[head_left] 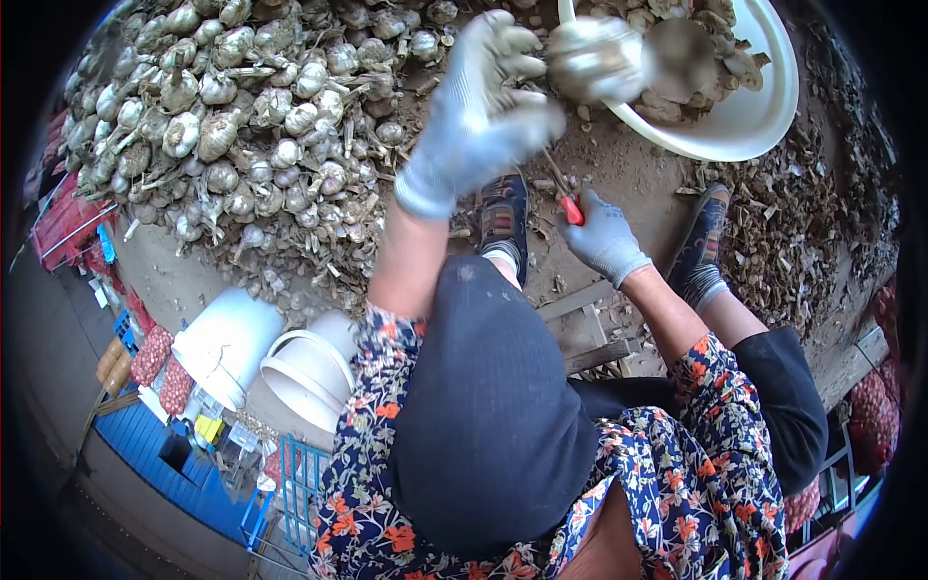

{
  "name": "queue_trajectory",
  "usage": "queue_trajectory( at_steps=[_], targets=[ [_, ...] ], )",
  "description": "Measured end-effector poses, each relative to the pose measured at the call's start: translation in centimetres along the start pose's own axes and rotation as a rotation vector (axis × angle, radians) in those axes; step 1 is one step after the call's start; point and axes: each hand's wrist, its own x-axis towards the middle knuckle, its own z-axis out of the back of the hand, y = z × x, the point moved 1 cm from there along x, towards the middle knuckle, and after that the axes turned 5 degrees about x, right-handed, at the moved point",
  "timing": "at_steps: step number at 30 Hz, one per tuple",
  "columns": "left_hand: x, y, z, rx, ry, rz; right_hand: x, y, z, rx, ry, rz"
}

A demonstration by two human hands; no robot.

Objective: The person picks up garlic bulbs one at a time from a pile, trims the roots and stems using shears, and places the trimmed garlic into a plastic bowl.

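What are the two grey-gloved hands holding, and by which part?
The left hand holds a blurred whitish garlic bulb by its side, at the fingertips. The right hand grips a small metal cutting tool by its red handle.

one view, from a camera worn on the person's head, facing forward and steeply down over their own lap to the dirt ground. the fisheye lens bends the scene and leaves a dark ring round the edges. the person's body fills the bottom of the frame, and the feet sit mid-frame. beyond the feet, the garlic heap (222, 116) lies at upper left and the white bowl (749, 121) at upper right. the left hand (478, 106) is raised close to the lens and blurred. the right hand (604, 237) is lower, near the feet and sharp, its fingers round a red-handled tool (572, 209).
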Motion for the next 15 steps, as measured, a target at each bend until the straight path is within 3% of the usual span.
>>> queue_trajectory(
  at_steps=[2, 3, 4, 5, 6, 8, 12, 14, 15],
  targets=[
    [2.5, 3.0, 3.7, 0.563, -0.098, 0.190, 0.1, -0.4, 0.0, 0.018, -0.023, 0.017],
    [3.7, 4.7, 5.6, 1.076, -0.130, 0.313, 0.5, -0.5, 0.0, 0.020, -0.030, 0.022],
    [4.3, 7.4, 7.4, 1.383, -0.140, 0.152, 0.7, -0.8, -0.3, 0.031, -0.058, 0.021],
    [5.1, 9.0, 8.4, 1.493, -0.092, 0.120, 0.8, -1.1, -0.6, 0.043, -0.083, 0.014],
    [5.9, 11.6, 9.7, 1.601, 0.008, 0.253, 0.7, -1.0, -0.6, 0.046, -0.074, 0.004],
    [6.8, 13.8, 10.5, 1.659, 0.021, 0.528, 0.6, -0.4, -0.1, 0.040, 0.019, -0.024],
    [5.7, 13.8, 11.2, 1.672, 0.032, 0.525, 1.2, -0.7, -0.5, 0.073, 0.017, 0.008],
    [3.7, 12.7, 11.5, 1.426, 0.091, 0.324, 1.4, -0.3, 0.3, 0.032, 0.043, -0.027],
    [2.7, 12.4, 11.4, 1.302, 0.071, 0.370, 1.5, -0.2, 0.6, 0.039, 0.048, -0.031]
  ],
)
